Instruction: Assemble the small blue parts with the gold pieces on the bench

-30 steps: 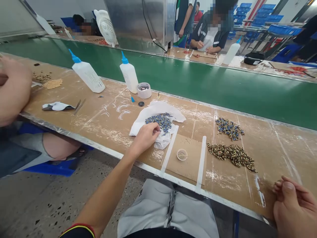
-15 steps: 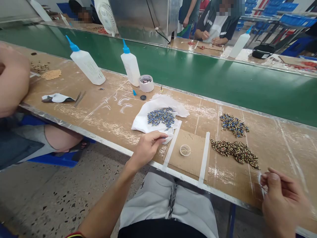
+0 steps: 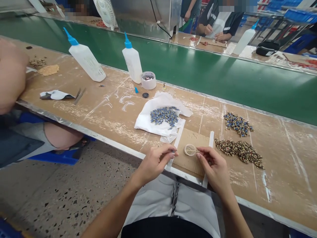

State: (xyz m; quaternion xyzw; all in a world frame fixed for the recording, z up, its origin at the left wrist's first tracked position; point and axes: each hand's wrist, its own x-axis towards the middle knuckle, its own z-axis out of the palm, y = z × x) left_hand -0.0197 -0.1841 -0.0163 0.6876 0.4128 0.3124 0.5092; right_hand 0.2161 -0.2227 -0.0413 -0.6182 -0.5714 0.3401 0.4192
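Two bare hands meet over the cardboard pad (image 3: 194,134); we take the small clear cup (image 3: 189,155) resting on it as the clock's centre, with 12 o'clock pointing away from the wearer. Between 8 and 9 o'clock we find the left hand (image 3: 156,162), its thumb and forefinger closed on a small blue piece (image 3: 172,151), mostly hidden by the fingertips. At 4 o'clock the right hand (image 3: 215,164) pinches the outer end of a thin looped wire (image 3: 193,151), whose loop lies within the cup; we see its other fingers curled. Between 10 and 11 o'clock, a heap of blue pieces (image 3: 163,115) rests on white paper (image 3: 144,123). At 2 o'clock we note a blue-and-brass heap (image 3: 239,124), at 3 o'clock a brass-coloured heap (image 3: 239,151). Towards 11 o'clock, a tape roll (image 3: 149,85) stands just beside a blue-tipped squeeze bottle (image 3: 132,64).
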